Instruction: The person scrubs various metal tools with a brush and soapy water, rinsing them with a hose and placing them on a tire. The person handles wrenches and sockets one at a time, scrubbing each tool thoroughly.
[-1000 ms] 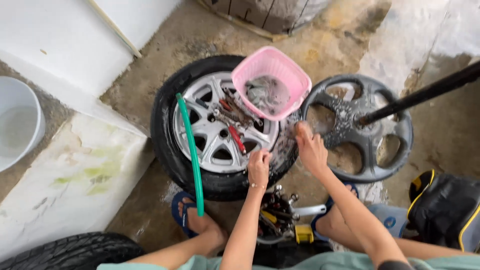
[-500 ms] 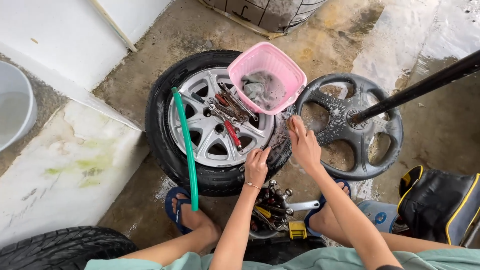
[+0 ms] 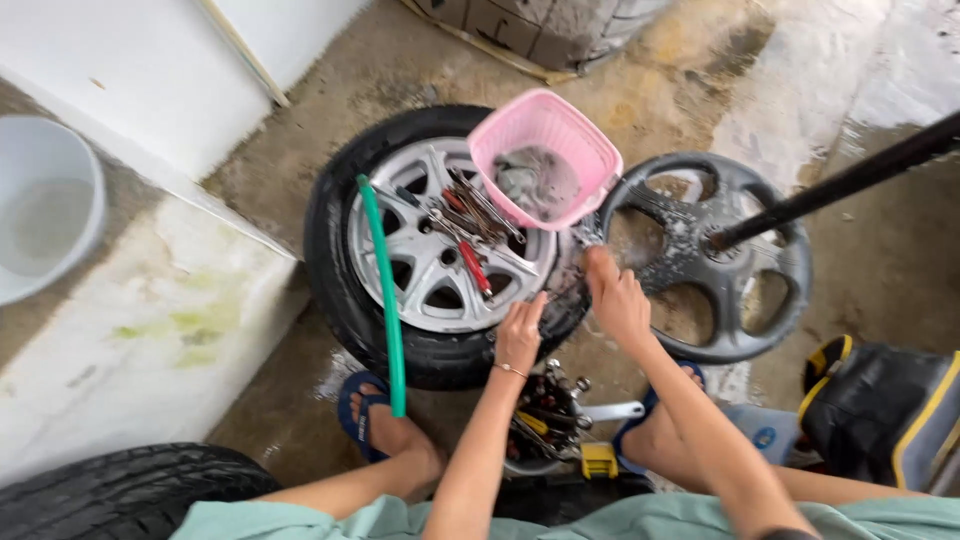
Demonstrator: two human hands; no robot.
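Observation:
A car tyre with a silver alloy rim [image 3: 440, 270] lies flat on the wet concrete. Several hand tools [image 3: 465, 225] are scattered on the rim. A pink plastic basket [image 3: 590, 150] holding a grey cloth rests on its right edge. Beside it lies a dark spoked wheel [image 3: 700, 265]. My left hand [image 3: 520, 335] rests against the tyre's near sidewall with its fingers together. My right hand [image 3: 615, 295] is curled at the dark wheel's left edge, where it meets the tyre. Anything inside either hand is hidden.
A green hose [image 3: 385, 290] runs across the tyre toward my left foot. A black pole [image 3: 840, 185] reaches onto the dark wheel. Between my feet is a tool container [image 3: 545, 420]. There is a white bucket [image 3: 40, 200] at left, another tyre [image 3: 120, 490] at lower left and a black-and-yellow bag [image 3: 890, 410] at right.
Both hands stay at the same spot between the tyre and the dark wheel, shifting only slightly. The view itself drifts a little.

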